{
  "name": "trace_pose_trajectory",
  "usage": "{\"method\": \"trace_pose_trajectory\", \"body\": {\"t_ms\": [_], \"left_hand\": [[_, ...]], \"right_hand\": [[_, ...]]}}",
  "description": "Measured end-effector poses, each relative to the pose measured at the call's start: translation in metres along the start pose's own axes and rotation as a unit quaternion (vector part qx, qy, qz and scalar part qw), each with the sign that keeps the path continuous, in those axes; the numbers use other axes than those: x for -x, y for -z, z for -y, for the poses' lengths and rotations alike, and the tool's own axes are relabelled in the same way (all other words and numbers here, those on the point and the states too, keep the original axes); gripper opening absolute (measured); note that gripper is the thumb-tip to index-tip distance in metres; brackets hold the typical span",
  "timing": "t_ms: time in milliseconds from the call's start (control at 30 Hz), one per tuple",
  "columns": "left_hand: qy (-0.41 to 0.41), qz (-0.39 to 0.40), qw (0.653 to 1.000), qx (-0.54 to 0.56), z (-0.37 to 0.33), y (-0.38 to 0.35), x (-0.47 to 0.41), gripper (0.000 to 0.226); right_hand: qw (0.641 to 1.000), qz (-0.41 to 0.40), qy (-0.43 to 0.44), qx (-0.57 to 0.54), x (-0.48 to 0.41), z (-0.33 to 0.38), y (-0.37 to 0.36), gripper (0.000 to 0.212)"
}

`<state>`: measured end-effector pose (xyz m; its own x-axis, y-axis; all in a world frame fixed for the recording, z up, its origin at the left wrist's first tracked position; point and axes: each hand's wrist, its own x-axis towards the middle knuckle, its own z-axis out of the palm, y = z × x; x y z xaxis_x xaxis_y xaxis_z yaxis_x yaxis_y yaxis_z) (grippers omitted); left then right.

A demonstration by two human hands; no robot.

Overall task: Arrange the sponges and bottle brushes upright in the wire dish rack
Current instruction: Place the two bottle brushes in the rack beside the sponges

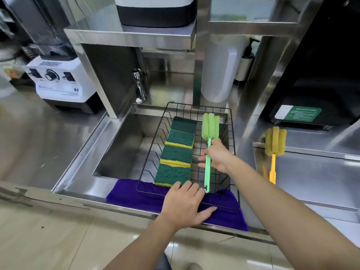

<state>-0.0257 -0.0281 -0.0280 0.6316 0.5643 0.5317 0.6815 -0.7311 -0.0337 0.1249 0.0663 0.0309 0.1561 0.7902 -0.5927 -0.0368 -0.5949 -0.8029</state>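
Mostly steel counter (48, 145), sunken sink (120, 152), purple cloth (136, 193)

Counter (48, 145) and sink (120, 141) are brushed stainless steel, shiny with blurry reflections. The dish rack (232, 137) is thin black coated wire, kinda matt. Sponges (178, 152) have a rough dark green scrubby face over soft yellow foam. Green brush (210, 125) has a spongy foam head on a glossy plastic handle, same with the yellow brush (275, 141). Purple cloth (136, 193) looks plush, microfiber-ish.

"q5" stands on the white blender base (64, 82); green label's (298, 114) text unreadable.
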Motion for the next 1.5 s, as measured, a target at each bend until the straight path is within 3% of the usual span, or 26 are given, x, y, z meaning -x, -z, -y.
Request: {"method": "trace_pose_trajectory", "body": {"t_ms": [200,367,467,600,700,800,1000,1133,1233,1367,1500], "left_hand": [[0.003,-0.003,1.0,-0.004,0.0,0.0,0.0,0.044],[0.011,-0.004,1.0,-0.003,0.0,-0.001,0.0,0.043],[0.011,-0.001,1.0,0.0,0.0,-0.002,0.0,0.042],[0.011,0.006,1.0,0.0,0.0,-0.002,-0.001,0.041],[0.008,0.009,1.0,0.002,0.0,-0.002,-0.001,0.04],[0.001,0.018,1.0,-0.001,0.001,-0.002,-0.001,0.039],[-0.009,0.038,0.999,0.002,0.001,0.001,-0.002,0.042],[-0.024,0.065,0.997,-0.018,-0.005,0.003,-0.007,0.048],[-0.026,0.074,0.997,-0.024,-0.015,0.004,-0.014,0.048],[-0.009,0.083,0.996,-0.011,-0.033,-0.003,-0.025,0.047],[-0.015,0.093,0.996,0.001,-0.044,-0.009,-0.027,0.048]], "right_hand": [[1.0,-0.005,-0.015,0.007,-0.028,-0.022,-0.012,0.043],[0.988,0.004,-0.021,0.155,-0.032,-0.029,-0.012,0.034],[0.974,-0.01,0.002,0.228,-0.034,-0.028,-0.012,0.01],[0.933,-0.036,0.045,0.354,-0.036,-0.028,-0.014,0.017],[0.871,-0.023,0.066,0.486,-0.037,-0.03,-0.012,0.034],[0.843,-0.006,0.072,0.533,-0.036,-0.028,-0.009,0.046],[0.849,-0.122,0.172,0.485,-0.008,0.005,0.018,0.031],[0.864,-0.221,0.157,0.423,0.006,0.013,0.066,0.023],[0.853,-0.303,0.144,0.399,0.016,-0.002,0.099,0.023],[0.845,-0.381,0.118,0.356,0.026,-0.029,0.126,0.037],[0.89,-0.355,0.045,0.284,0.025,-0.055,0.141,0.061]]}}
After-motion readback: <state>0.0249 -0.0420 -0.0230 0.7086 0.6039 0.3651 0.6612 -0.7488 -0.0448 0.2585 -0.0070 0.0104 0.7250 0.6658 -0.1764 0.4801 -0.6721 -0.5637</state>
